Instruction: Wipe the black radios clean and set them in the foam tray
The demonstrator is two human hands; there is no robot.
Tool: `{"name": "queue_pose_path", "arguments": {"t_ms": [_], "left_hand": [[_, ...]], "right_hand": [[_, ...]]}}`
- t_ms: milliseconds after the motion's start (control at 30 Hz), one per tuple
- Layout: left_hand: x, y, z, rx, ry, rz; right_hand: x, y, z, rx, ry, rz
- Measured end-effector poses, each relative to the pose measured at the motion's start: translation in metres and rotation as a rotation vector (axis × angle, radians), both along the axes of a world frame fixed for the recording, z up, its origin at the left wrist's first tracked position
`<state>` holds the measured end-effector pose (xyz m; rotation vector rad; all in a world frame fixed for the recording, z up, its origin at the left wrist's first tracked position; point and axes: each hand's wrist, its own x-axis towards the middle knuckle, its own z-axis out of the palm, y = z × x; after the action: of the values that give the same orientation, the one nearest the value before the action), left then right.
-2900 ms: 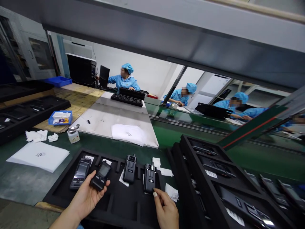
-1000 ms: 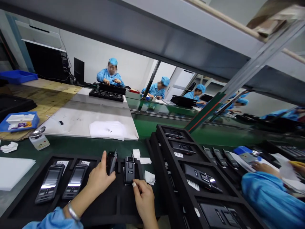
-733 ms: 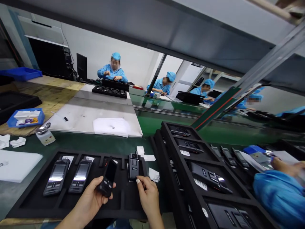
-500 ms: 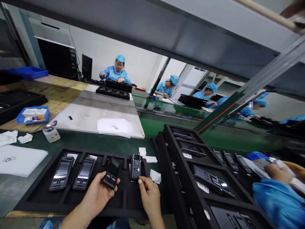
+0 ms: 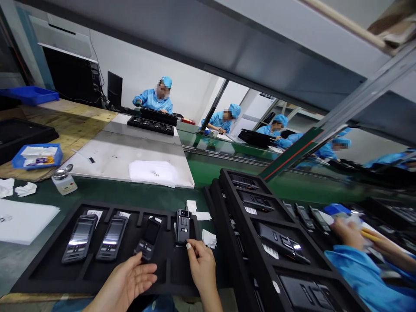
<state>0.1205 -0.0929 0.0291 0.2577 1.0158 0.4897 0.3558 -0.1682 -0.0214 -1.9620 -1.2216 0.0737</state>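
Note:
My left hand is open, its fingers stretched out just below a black keypad handset that sits screen up in the third compartment of the black foam tray. The thumb tip reaches the handset's lower edge. With thumb and fingers closed, my right hand grips the lower end of another handset, which stands back side up in the rightmost compartment. Two more handsets, a left one and a middle one, lie screen up in the left compartments, with white labels behind their tops.
To the right rises a stack of foam trays holding handsets. Beyond it a co-worker's sleeve reaches in. White paper pieces lie beside my tray. Behind are a dispenser bottle, a blue bin and paper sheets.
My left hand has lowered its handset into the third compartment and let go, fingers opening. My right hand stays at the rightmost handset. The whole view has shifted slightly.

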Motion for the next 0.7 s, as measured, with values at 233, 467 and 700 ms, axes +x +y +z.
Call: {"name": "queue_pose_path", "arguments": {"t_ms": [233,467,700], "left_hand": [[-0.028,-0.024,-0.017,0.243,0.04,-0.094],[-0.031,0.01,-0.023,1.268,0.537,-0.231],[-0.022,0.015,-0.049,1.381,0.536,-0.406]], "right_hand": [[0.0,0.0,-0.004,0.068,-0.003,-0.042],[-0.019,0.017,-0.009,0.042,-0.194,-0.105],[-0.027,0.031,-0.017,-0.064,-0.273,-0.116]]}}
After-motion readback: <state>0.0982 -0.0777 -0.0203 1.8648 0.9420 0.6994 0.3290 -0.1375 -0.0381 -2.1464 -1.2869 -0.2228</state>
